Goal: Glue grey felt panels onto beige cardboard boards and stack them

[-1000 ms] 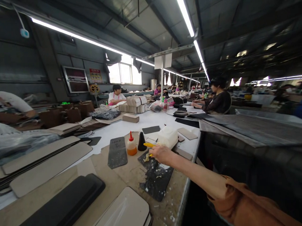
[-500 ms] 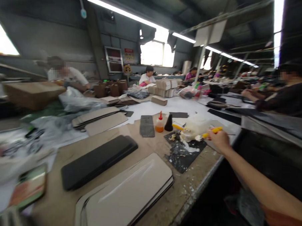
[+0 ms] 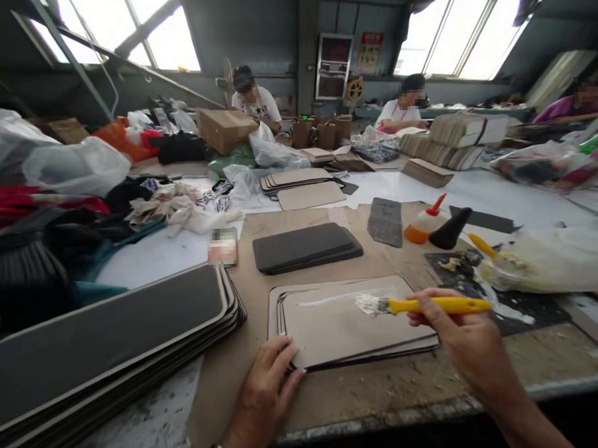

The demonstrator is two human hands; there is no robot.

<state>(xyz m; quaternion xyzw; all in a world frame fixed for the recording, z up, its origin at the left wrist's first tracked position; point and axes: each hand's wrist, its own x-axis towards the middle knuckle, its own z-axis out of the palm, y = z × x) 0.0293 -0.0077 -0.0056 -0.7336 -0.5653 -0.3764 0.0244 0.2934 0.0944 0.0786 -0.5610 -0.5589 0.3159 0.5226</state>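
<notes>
My right hand (image 3: 465, 339) grips the yellow handle of a brush (image 3: 431, 305), whose bristles carry a thick white paste. The bristles touch the top of a beige board with rounded corners (image 3: 338, 328), the uppermost of a small, slightly fanned stack. A thin white streak runs along that board's far side. At the stack's near left corner, my left hand (image 3: 269, 387) rests with fingers stretched out, its tips on the boards' edge. Just beyond lie dark grey boards (image 3: 304, 247), one on another.
A taller stack of dark-faced boards (image 3: 110, 331) stands left. At right are a red-tipped bottle (image 3: 422, 222), a black cone-shaped piece (image 3: 450, 229), a paste-smeared black sheet (image 3: 526, 316) and a plastic-wrapped tub (image 3: 553, 259) with another yellow handle. Co-workers (image 3: 256, 100) sit across the table.
My right hand has brought the brush from beside the tub left onto the top beige board. My left hand has come into fuller view at the stack's corner. The view has swung left.
</notes>
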